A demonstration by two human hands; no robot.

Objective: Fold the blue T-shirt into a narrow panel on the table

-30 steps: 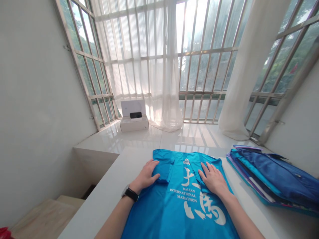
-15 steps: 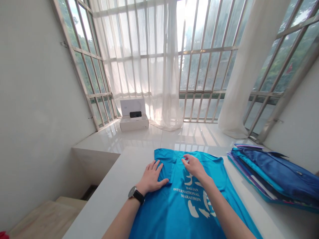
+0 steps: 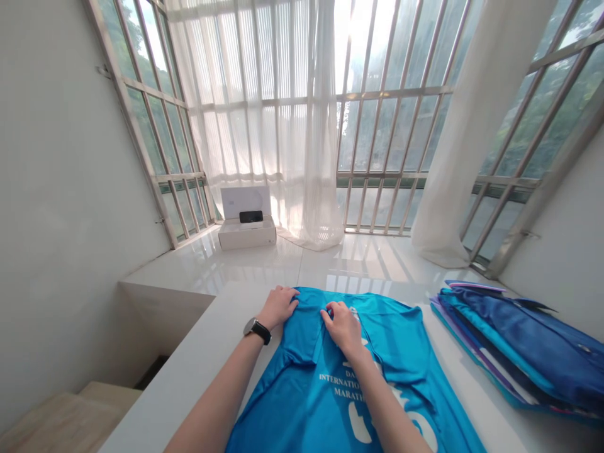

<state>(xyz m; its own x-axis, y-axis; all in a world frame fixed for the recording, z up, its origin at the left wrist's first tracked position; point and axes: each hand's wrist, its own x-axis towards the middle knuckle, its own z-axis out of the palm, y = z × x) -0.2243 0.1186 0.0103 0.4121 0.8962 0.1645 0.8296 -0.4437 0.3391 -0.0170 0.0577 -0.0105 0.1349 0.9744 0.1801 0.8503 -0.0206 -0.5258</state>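
Shirt (image 3: 304, 393) lies spread on the white table (image 3: 202, 352). I see the left hand (image 3: 278, 306), fingers half bent, at its far left corner; the right hand (image 3: 344, 326), fingertips nearly together, over its upper middle. Whether either grips cloth, I cannot tell.

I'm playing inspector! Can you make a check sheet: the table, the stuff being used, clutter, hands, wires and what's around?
Surface: white tabletop
Things in use: blue shirt with white lettering, partly folded
Clutter: folded clothes stacked at right; open white box with dark object
Hands: left hand at shirt's far left corner; right hand over its upper middle; grips unclear
Cables: nothing seen
Surroundings: barred windows, white curtains
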